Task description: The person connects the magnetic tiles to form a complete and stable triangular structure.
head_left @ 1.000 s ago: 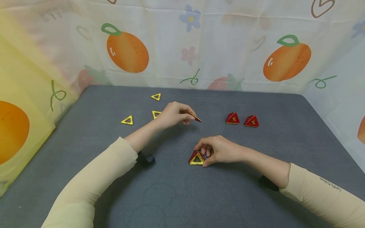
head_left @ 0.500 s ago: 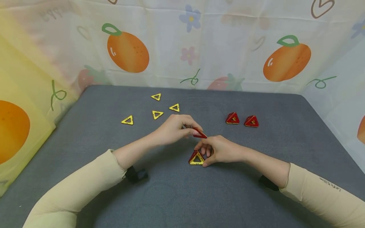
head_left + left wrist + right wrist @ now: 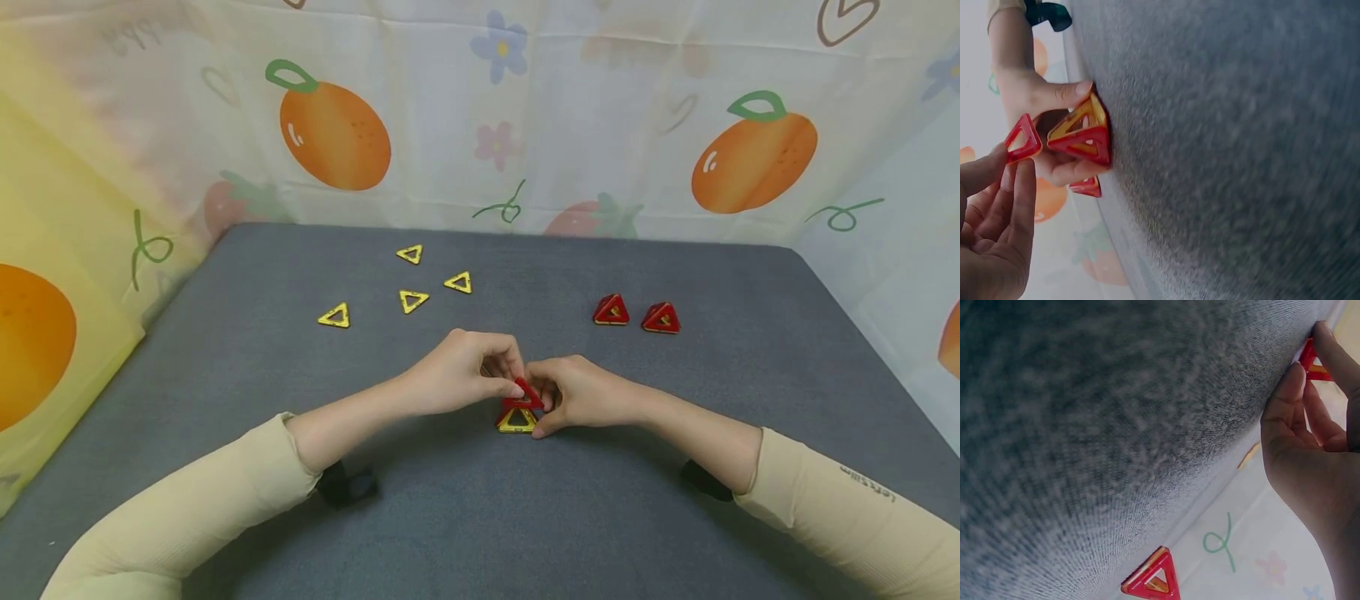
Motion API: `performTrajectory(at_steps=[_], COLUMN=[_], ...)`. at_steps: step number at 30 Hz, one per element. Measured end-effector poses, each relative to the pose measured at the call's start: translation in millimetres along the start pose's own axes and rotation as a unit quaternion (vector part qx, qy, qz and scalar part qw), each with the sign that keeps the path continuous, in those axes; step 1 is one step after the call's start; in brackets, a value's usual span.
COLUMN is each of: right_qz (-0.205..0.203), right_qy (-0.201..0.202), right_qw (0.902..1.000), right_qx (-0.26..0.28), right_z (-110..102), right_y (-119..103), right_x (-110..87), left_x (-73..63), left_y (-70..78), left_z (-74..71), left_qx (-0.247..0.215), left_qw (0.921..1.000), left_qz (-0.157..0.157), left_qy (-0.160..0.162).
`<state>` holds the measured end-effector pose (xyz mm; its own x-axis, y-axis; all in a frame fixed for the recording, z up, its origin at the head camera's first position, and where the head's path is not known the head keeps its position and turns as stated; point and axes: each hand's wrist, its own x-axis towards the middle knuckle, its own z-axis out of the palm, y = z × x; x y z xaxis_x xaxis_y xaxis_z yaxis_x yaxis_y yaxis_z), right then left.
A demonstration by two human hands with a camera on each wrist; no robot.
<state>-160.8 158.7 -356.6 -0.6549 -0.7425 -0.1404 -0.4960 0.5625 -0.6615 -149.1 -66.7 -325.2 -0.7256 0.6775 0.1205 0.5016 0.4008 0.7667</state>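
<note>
My left hand (image 3: 465, 375) pinches a flat red triangular magnetic tile (image 3: 1033, 135) between thumb and fingertips. In the left wrist view a gap shows between this tile and a small structure of red and yellow triangular magnetic tiles (image 3: 1100, 139). That structure rests on the table, its yellow side (image 3: 517, 430) facing me in the head view, where the red tile overlaps its top. My right hand (image 3: 592, 394) grips the structure at its right, with thumb and fingers on opposite sides. The right wrist view shows only a red corner of it beyond the fingers.
Several flat yellow triangular tiles, one of them a near-left tile (image 3: 335, 316), lie on the dark grey table (image 3: 480, 533) at the back left. Two red pyramids, a left one (image 3: 611, 311) and a right one (image 3: 662, 318), stand at the back right. A fruit-print cloth (image 3: 600, 108) hangs behind.
My left hand has brought the red tile toward me, from behind the structure to just over its top, uncovering yellow tiles behind. The right hand and the structure have stayed put.
</note>
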Motion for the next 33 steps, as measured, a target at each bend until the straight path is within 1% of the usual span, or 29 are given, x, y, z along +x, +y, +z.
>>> performTrajectory(at_steps=[7, 10, 14, 17, 26, 30, 33], right_qz=[-0.001, -0.002, 0.0, 0.0, -0.004, -0.006, -0.009], right_qy=[-0.002, -0.004, -0.006, -0.007, -0.008, -0.01, -0.01], right_qw=[1.0, 0.9999, 0.9997, 0.9997, 0.9995, 0.9994, 0.9996], right_qx=[0.007, 0.014, 0.022, 0.022, 0.029, 0.033, 0.024], right_z=[0.3, 0.4, 0.3, 0.2, 0.1, -0.2, -0.4], right_y=[-0.5, -0.5, -1.1, -1.4, -0.9, -0.6, -0.5], right_x=[-0.2, -0.4, -0.5, -0.7, -1.7, -1.9, -1.7], left_x=[-3.7, -5.5, -6.6, -6.3, -5.4, -4.9, -4.6], left_y=[-2.5, -4.7, -6.1, -5.8, -7.4, -9.3, -10.5], left_z=[8.2, 12.3, 16.8, 19.0, 21.6, 22.0, 23.0], left_qx=[0.022, 0.033, 0.049, 0.055, 0.057, 0.054, 0.052], left_qw=[0.9997, 0.9994, 0.9987, 0.9984, 0.9983, 0.9985, 0.9986], left_qz=[-0.004, 0.002, 0.009, 0.009, 0.005, -0.002, -0.007], left_qy=[-0.01, -0.013, -0.009, -0.006, -0.009, -0.008, -0.009])
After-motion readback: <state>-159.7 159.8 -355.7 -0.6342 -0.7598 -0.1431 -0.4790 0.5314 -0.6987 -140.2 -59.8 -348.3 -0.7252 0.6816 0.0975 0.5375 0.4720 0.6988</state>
